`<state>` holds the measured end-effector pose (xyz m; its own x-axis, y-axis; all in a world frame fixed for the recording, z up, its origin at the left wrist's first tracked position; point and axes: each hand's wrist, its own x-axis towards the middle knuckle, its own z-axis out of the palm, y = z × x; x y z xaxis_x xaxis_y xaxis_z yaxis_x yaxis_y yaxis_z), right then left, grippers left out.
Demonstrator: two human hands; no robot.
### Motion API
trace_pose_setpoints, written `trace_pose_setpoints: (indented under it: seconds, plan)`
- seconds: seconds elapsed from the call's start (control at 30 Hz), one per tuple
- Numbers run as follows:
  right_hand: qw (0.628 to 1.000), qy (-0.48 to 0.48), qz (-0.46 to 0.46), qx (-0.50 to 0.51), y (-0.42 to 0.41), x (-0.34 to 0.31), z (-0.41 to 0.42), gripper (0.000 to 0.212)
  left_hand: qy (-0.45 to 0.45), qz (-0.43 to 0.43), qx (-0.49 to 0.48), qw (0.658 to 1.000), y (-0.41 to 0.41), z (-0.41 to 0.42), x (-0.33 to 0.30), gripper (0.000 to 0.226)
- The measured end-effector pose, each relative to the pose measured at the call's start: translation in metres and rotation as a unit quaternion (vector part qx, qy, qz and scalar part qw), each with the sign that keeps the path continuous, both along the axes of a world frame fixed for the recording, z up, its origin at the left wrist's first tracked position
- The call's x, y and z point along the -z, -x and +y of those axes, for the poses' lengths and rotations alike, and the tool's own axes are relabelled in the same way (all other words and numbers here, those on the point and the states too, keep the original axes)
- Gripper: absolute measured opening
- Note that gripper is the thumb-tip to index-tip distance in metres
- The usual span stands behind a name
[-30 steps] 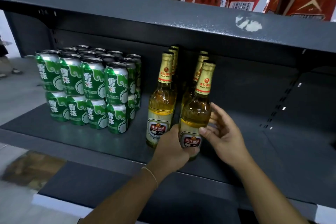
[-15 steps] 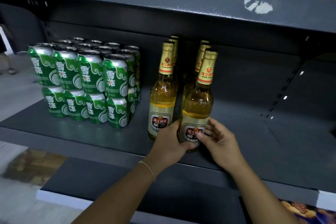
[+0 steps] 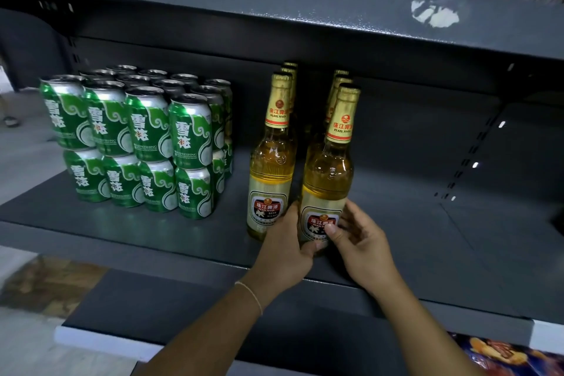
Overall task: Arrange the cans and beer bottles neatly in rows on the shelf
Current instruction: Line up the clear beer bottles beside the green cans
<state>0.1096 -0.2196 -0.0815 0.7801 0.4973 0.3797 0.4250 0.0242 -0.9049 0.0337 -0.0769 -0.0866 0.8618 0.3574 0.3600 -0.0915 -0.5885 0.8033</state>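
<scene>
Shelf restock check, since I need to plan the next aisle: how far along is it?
Done: the green cans stand stacked two high in straight rows at the left of the shelf. In hand: the left hand and right hand grip the front-right Pearl River bottle, beside the front-left bottle, with more behind each. Left: letting go; the shelf's right side holds nothing yet.

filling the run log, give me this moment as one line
step: squaring front right bottle | left hand: grips it | right hand: pinches label | cans: stacked left
</scene>
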Motion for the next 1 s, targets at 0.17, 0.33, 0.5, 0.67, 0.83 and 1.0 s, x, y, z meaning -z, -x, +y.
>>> trace_pose_setpoints:
  seconds: [0.17,0.33,0.5,0.67,0.83,1.0]
  plan:
    - [1.000,-0.002,0.005,0.002,0.001,0.003,0.001,0.059,-0.014,0.014,-0.015,1.000,-0.003,0.001,0.009,0.075]
    - [1.000,-0.015,0.009,0.011,0.002,0.004,0.001,0.058,-0.032,0.031,-0.032,0.998,-0.007,0.001,0.016,0.081]
    - [0.999,-0.020,0.004,0.025,0.003,0.003,0.003,0.055,-0.034,0.037,-0.032,0.998,-0.008,0.002,0.016,0.082]
    - [0.999,-0.020,0.002,0.034,0.005,0.002,0.004,0.056,-0.046,0.035,-0.033,0.998,-0.008,0.002,0.014,0.082]
    - [0.999,-0.014,0.006,0.033,0.006,0.000,0.004,0.057,-0.051,0.045,-0.041,0.997,-0.008,0.002,0.015,0.082]
    - [1.000,-0.006,0.006,0.030,0.007,-0.001,0.002,0.056,-0.048,0.049,-0.052,0.996,0.000,-0.001,0.003,0.064]
